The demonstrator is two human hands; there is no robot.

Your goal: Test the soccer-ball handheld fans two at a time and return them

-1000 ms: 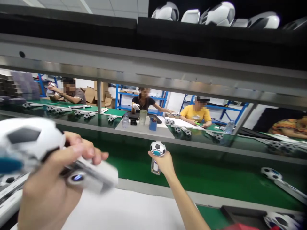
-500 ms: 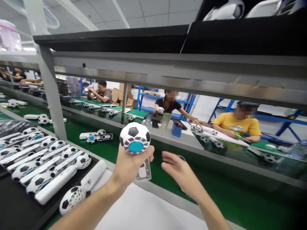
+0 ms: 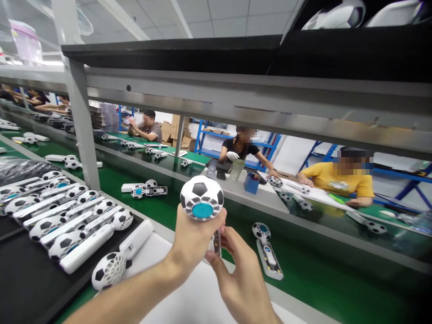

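A soccer-ball handheld fan [image 3: 201,198] with a round blue centre is upright in the middle of the head view. My left hand [image 3: 194,234] is wrapped round it just below the ball-shaped head. My right hand [image 3: 239,270] has its thumb and fingers closed on the lower handle, whose open inner side shows small parts. Much of the handle is hidden by my hands. Beyond my right hand, another fan [image 3: 269,254] with its handle uncovered lies on the green conveyor belt [image 3: 310,270].
Rows of similar fans [image 3: 67,243] fill a black tray at left, one fan [image 3: 110,270] beside it. A white sheet [image 3: 182,292] lies below my hands. A grey post [image 3: 81,126] and overhead shelf [image 3: 189,85] stand ahead. Several co-workers sit across the line, one in a yellow shirt [image 3: 351,182].
My right hand has come in from the right and closed on the lower handle. The fan on the belt, mostly hidden behind that hand before, now shows. The view has turned slightly left.
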